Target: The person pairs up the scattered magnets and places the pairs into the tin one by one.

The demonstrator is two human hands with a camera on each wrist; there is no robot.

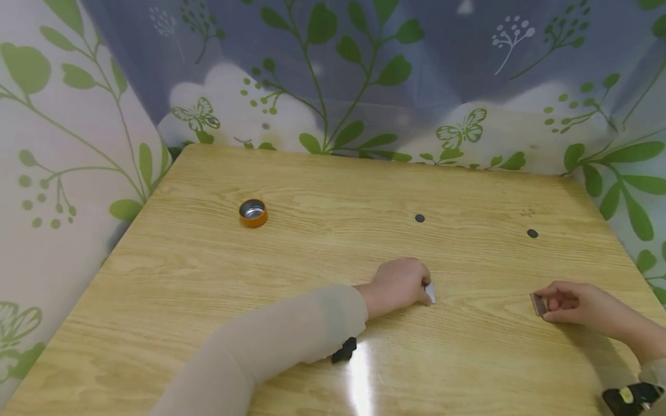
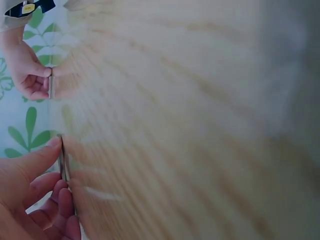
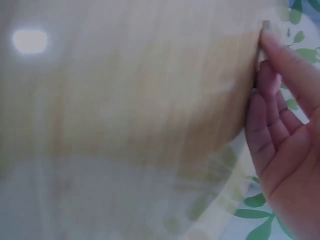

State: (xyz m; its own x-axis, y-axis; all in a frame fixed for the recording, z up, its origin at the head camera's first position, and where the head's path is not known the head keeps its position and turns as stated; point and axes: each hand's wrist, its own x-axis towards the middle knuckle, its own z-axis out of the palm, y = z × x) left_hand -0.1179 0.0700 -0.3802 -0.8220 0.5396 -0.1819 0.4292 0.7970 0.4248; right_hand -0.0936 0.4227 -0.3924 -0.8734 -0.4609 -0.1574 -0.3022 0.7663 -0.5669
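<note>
My left hand point(image 1: 396, 283) pinches a small, thin silvery-white piece point(image 1: 431, 293) between thumb and fingers, close over the wooden table point(image 1: 322, 254). Seen edge-on in the left wrist view, that piece point(image 2: 62, 157) is a narrow strip. Off to the right, a small dark rectangular piece point(image 1: 539, 304) with a pale edge is pinched in my right hand point(image 1: 585, 306). In the right wrist view, the thumb and curled fingers of the right hand point(image 3: 295, 145) largely hide this piece.
Two small dark discs point(image 1: 420, 218) lie farther back, one behind each hand. An orange bowl point(image 1: 254, 222) with a metallic inside stands at the back left. Leaf-patterned cloth point(image 1: 333, 86) hangs behind the table and along its sides.
</note>
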